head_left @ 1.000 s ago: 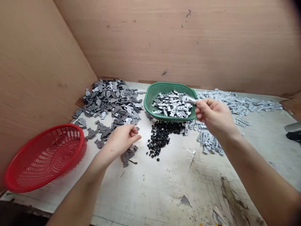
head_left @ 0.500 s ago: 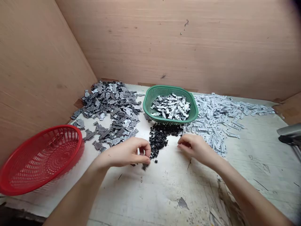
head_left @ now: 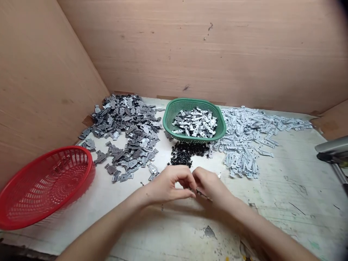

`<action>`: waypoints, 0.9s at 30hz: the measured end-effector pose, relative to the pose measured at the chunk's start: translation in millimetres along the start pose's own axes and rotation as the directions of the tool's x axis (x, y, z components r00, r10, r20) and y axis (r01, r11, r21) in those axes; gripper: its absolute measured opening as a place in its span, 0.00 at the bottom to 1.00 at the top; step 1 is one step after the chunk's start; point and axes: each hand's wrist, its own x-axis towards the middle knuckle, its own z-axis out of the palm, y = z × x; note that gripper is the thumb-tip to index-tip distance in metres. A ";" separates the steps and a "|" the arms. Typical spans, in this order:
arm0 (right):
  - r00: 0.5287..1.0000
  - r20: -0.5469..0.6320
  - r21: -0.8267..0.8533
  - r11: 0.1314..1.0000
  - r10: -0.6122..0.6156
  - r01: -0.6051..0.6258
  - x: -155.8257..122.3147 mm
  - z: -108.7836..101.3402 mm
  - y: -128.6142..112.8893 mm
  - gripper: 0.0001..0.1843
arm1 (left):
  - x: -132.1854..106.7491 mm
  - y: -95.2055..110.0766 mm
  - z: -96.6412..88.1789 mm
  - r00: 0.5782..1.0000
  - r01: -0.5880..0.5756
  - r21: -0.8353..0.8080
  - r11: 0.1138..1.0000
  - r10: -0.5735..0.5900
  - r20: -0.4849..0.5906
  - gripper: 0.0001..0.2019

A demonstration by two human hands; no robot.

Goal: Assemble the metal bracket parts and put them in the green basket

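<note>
My left hand (head_left: 170,186) and my right hand (head_left: 209,185) meet at the middle of the table, fingers pinched together around small parts; a thin dark piece pokes out between them. Just beyond my fingers lies a heap of small black parts (head_left: 183,154). Behind it stands a green basket (head_left: 174,107) holding light metal pieces. A pile of dark grey metal plates (head_left: 127,123) spreads to the left, and a pile of light grey metal strips (head_left: 250,134) to the right.
A red basket (head_left: 43,185) sits at the left edge of the worn white table (head_left: 285,203). Brown board walls (head_left: 217,50) close off the back and left. A grey metal object (head_left: 331,150) juts in at the right edge.
My right hand dropped a light metal piece into the green basket, then came down. Both hands moved toward each other and now touch at the table's middle, near the black parts.
</note>
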 end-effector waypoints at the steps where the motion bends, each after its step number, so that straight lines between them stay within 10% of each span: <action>1: 0.999 -0.025 0.000 0.999 0.040 -0.040 -4.7 -8.1 7.1 0.06 | 1.0 -3.6 5.0 0.998 -0.057 0.060 0.997 0.055 0.037 0.02; 7: 0.973 -0.122 0.068 0.980 0.197 -0.189 -28.2 -46.8 33.8 0.04 | 4.5 -16.9 16.9 0.970 -0.228 0.519 0.824 0.144 0.197 0.05; 12: 0.950 -0.178 0.164 0.960 0.255 -0.227 -36.6 -46.9 33.8 0.05 | 5.0 -13.5 25.0 0.990 -0.048 0.724 0.689 -0.062 0.125 0.27; 16: 0.950 -0.174 0.220 0.951 0.258 -0.218 -38.7 -44.3 27.4 0.08 | 3.3 -13.7 35.1 0.973 0.063 0.788 0.612 -0.213 0.087 0.13; 22: 0.952 -0.124 0.542 0.823 0.280 -0.171 -47.8 -50.2 10.9 0.06 | 3.2 -10.0 32.8 0.977 0.199 0.453 0.869 -0.215 -0.016 0.10; 27: 0.933 -0.341 0.414 0.910 0.115 0.040 -49.7 -39.6 -10.8 0.08 | 4.8 -8.7 39.3 0.934 0.357 -0.013 0.934 -0.357 -0.005 0.11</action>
